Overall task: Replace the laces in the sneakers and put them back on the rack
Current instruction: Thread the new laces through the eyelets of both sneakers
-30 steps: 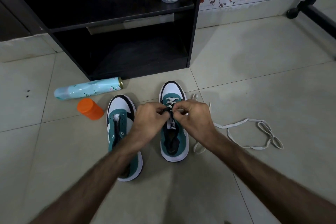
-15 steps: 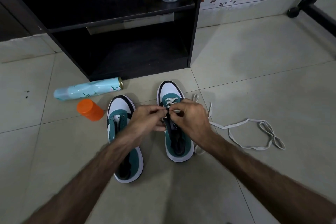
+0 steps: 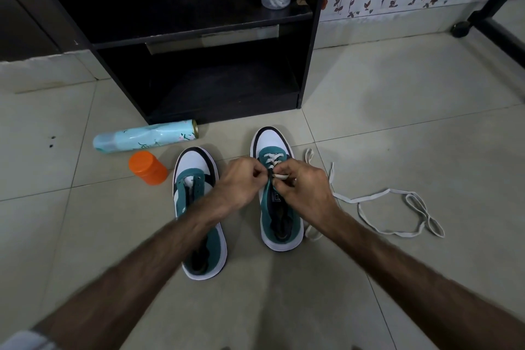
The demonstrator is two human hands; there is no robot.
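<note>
Here, seen from the head camera, both hands work at the right sneaker (image 3: pixel 277 209) on the tiled floor (image 3: pixel 397 122): the right hand (image 3: pixel 305 189) pinches the white lace (image 3: pixel 277 176) at the eyelets, the left hand (image 3: pixel 241 186) curls against the shoe's edge. The left sneaker (image 3: pixel 199 207) stands beside, unlaced, before the black rack (image 3: pixel 308 65).

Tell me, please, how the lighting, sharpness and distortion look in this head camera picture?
Head view: dim light, the black rack interior nearly lost in darkness; soft shadows beside both sneakers; hands, right sneaker and loose white lace fairly sharp; forearms near the bottom edge blurred; wide-angle lens bends the floor tile lines and the rack's edges.
</note>
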